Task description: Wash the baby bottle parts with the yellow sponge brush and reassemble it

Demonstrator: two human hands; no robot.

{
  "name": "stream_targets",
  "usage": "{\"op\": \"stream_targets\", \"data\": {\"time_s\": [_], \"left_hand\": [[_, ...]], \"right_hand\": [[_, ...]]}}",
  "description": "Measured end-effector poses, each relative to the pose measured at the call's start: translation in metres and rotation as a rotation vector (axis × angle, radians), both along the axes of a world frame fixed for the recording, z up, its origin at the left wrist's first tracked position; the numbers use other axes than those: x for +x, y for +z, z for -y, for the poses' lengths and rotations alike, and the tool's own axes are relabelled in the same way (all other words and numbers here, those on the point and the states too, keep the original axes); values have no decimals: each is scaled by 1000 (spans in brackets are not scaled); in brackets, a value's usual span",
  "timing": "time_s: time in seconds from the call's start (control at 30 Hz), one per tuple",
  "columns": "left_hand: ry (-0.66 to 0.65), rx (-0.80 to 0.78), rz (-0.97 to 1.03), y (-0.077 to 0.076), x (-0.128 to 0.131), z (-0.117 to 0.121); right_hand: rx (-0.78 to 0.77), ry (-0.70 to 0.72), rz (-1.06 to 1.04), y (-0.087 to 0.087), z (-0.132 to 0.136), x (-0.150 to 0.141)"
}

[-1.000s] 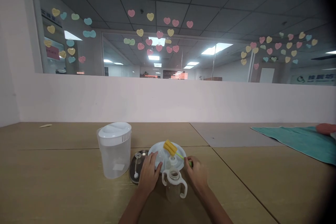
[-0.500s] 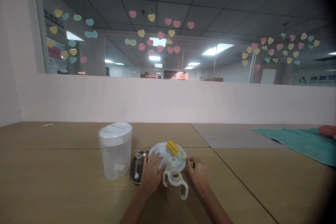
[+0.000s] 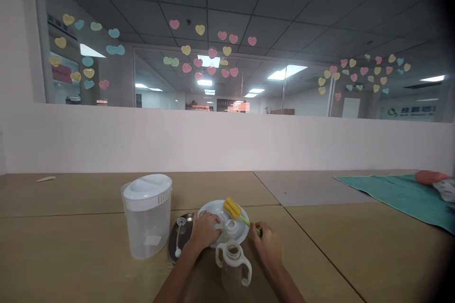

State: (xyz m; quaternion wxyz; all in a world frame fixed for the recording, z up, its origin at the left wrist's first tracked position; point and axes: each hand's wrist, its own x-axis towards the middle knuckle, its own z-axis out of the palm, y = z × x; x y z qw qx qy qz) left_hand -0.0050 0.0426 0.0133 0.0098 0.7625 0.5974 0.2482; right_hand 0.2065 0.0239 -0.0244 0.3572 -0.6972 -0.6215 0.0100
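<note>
My right hand [image 3: 269, 244] is closed around the green handle of a bottle brush [image 3: 232, 208], whose yellow sponge head is raised over a white plate [image 3: 212, 207]. Over the plate's left side, the fingers of my left hand [image 3: 205, 229] are curled on a clear plastic piece [image 3: 223, 235], partly hidden by them. Beside it on the plate sits a white bottle collar [image 3: 232, 227]. Between my forearms stands a clear baby bottle [image 3: 232, 270] with two white handles, its mouth uncovered.
A metal tray [image 3: 173, 239] holding a straw with a white weighted end [image 3: 178, 236] lies left of the plate, partly under my left wrist. Further left stands a translucent pitcher [image 3: 147, 227] with a white lid. A teal towel [image 3: 394, 194] lies at the far right.
My left hand has gone from spread fingers on the plate to curled fingers at the clear piece. The brush stays in my right hand, almost unmoved. The view has shifted slightly.
</note>
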Motion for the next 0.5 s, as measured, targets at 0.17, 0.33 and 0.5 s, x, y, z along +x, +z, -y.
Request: {"op": "stream_targets", "data": {"time_s": [0.17,0.33,0.5], "left_hand": [[-22,32,20,5,0,-5],[-60,195,173,5,-13,6],[-163,232,415,2,-24,24]], "right_hand": [[53,42,-37,-4,-3,1],[273,189,-12,-10,-3,-2],[442,342,63,-14,-2,-1]]}}
